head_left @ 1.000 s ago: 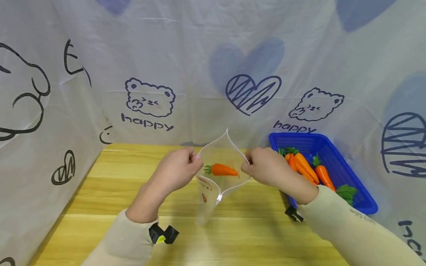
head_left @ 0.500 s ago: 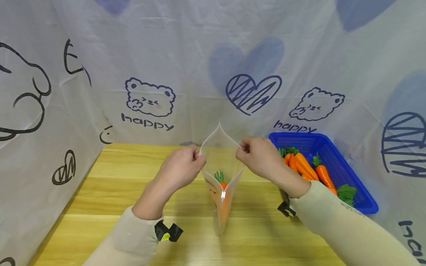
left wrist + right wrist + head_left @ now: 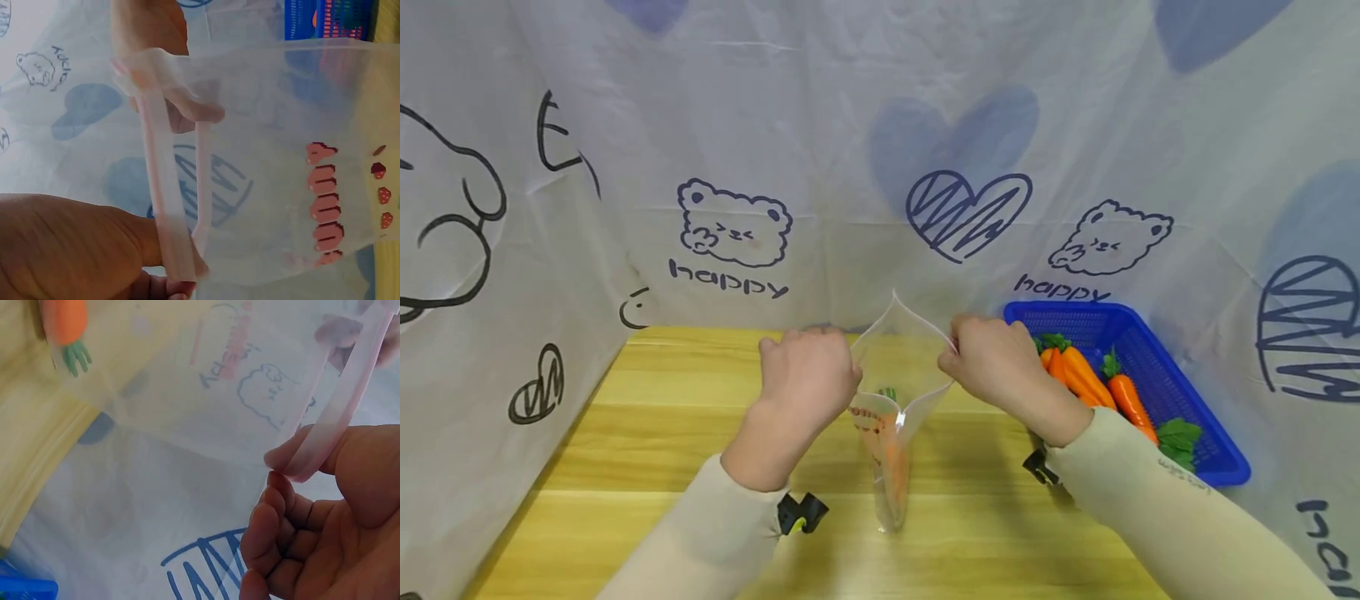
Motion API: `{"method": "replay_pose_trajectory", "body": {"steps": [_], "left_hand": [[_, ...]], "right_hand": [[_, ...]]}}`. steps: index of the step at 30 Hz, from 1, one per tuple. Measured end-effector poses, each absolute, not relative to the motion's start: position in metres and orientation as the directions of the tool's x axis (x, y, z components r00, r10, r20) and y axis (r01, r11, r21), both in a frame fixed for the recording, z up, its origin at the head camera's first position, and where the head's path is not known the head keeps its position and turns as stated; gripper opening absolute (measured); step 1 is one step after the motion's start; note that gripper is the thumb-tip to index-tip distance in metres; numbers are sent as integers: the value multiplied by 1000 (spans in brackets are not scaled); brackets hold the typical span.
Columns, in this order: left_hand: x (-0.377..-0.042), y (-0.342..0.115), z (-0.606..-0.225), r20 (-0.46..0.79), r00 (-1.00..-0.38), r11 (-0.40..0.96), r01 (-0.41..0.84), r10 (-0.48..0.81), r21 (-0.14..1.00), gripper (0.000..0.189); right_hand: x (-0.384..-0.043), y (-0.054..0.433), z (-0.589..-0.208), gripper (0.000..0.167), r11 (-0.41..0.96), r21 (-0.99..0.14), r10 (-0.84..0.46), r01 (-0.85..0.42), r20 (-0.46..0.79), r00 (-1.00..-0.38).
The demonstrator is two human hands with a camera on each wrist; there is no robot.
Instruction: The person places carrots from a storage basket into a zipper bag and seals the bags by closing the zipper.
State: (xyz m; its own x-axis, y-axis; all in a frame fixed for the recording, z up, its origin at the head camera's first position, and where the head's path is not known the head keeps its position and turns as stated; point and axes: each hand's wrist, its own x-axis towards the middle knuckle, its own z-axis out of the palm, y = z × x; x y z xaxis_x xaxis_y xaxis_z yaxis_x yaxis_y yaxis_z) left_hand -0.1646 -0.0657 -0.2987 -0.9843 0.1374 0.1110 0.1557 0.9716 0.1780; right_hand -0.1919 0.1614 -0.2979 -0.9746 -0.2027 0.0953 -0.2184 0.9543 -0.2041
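Note:
A see-through zip bag [image 3: 904, 354] with a pale pink edge hangs with its mouth spread wide between my hands. My left hand [image 3: 808, 371] grips the left side of the mouth; in the left wrist view its thumb presses on the pink strip. On the opposite side my right hand [image 3: 992, 362] pinches the edge between thumb and forefinger, as the right wrist view shows. Low inside the bag stands an orange carrot [image 3: 895, 467], blurred by the film, with its green top up. A slider [image 3: 901, 419] sits at the near corner of the mouth. Pink lettering [image 3: 325, 200] is printed on the bag.
A blue plastic basket [image 3: 1206, 408] holding several carrots [image 3: 1126, 400] and green leaves stands at the right, beside my right forearm. The wood-grain table [image 3: 647, 433] meets white printed cloth [image 3: 835, 167] at the back and both sides.
The carrot has dropped from lying across the bag's mouth to standing low inside the bag. My left hand has turned over, its back now facing up. The bag hangs more upright.

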Motion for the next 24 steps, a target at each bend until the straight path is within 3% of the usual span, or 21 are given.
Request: {"method": "replay_pose_trajectory", "body": {"steps": [5, 14, 20, 24], "left_hand": [[-162, -60, -299, 151, -975, 971, 187, 165, 149, 30], [-163, -48, -311, 396, -887, 942, 309, 237, 129, 28], [-163, -48, -311, 336, -911, 935, 310, 240, 173, 24], [-164, -50, -312, 294, -927, 931, 300, 233, 209, 22]], "right_hand": [[-191, 170, -299, 17, 955, -198, -199, -223, 132, -971], [-192, 190, -302, 20, 921, -272, -211, -278, 252, -944], [-193, 243, -303, 18, 917, -350, -145, -192, 157, -977], [-196, 285, -316, 18, 932, -341, -96, -120, 87, -992]]}}
